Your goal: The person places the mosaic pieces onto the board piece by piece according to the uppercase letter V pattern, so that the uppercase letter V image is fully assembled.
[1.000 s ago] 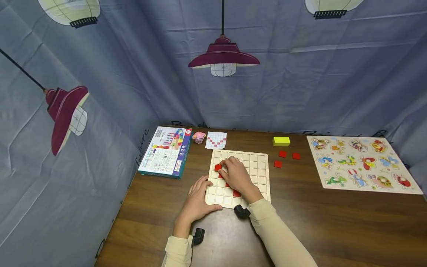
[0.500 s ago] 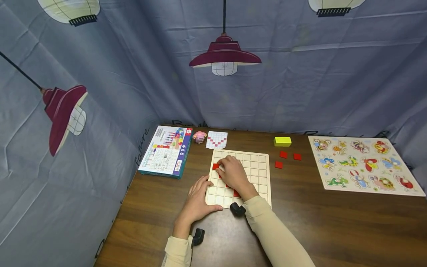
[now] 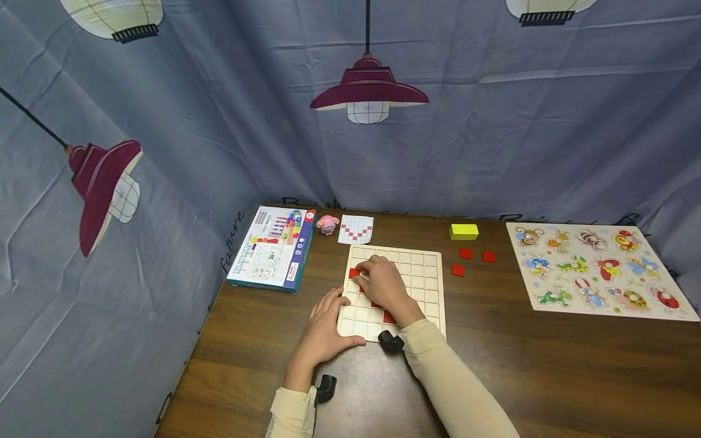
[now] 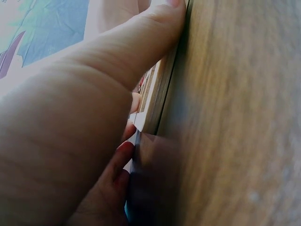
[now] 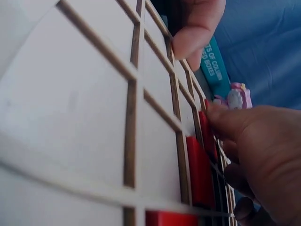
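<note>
My left hand steadies a light wooden grid board at its near left corner, fingers along the left edge and thumb at the front edge. In the left wrist view the thumb lies along the board's side. Over the board's upper left part, my right hand pinches a red square tile in the leftmost column between thumb and index finger. Several more red tiles run diagonally down to the right, partly hidden by this hand; a red tile among them shows in the right wrist view.
Loose red tiles and a yellow block lie right of the board. A pattern card, pink figurine and boxed set stand behind and left. An insect puzzle lies far right.
My right hand has shifted slightly left, and the red tile at its fingertips has moved left into the leftmost column. My left hand has stayed at the board's corner.
</note>
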`<control>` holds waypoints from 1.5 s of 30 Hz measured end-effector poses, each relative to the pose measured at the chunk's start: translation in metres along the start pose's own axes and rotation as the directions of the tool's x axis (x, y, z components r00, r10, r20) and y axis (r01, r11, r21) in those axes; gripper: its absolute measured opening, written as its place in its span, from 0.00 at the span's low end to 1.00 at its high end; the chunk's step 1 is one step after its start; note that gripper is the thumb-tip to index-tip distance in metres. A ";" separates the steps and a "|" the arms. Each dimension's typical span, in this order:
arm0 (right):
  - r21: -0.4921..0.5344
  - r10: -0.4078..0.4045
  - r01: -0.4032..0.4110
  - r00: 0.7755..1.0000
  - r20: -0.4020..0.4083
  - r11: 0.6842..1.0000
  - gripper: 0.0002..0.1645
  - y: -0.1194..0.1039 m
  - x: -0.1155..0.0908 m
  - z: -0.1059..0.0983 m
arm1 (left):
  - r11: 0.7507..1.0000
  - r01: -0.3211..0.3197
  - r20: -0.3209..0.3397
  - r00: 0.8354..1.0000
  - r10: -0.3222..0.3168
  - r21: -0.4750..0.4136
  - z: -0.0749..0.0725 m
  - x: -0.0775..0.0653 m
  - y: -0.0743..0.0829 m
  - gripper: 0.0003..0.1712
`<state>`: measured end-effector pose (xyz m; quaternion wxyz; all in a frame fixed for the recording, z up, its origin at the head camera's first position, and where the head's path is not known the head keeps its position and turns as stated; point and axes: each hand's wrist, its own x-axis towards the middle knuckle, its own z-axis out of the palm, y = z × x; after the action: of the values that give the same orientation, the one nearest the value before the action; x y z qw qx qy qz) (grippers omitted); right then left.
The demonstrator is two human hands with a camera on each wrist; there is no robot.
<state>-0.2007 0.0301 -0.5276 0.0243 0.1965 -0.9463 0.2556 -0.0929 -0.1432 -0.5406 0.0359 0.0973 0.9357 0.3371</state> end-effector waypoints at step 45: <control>-0.017 0.160 -0.171 0.950 -0.268 0.985 0.17 0.185 -0.087 -0.067 | 0.998 0.043 0.006 0.999 -0.042 -0.048 0.004 -0.001 -0.005 0.48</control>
<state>-0.1950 0.2412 -0.5697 0.1336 0.0798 -0.9525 0.2618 -0.0924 -0.1446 -0.5467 0.0477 0.0773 0.9292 0.3583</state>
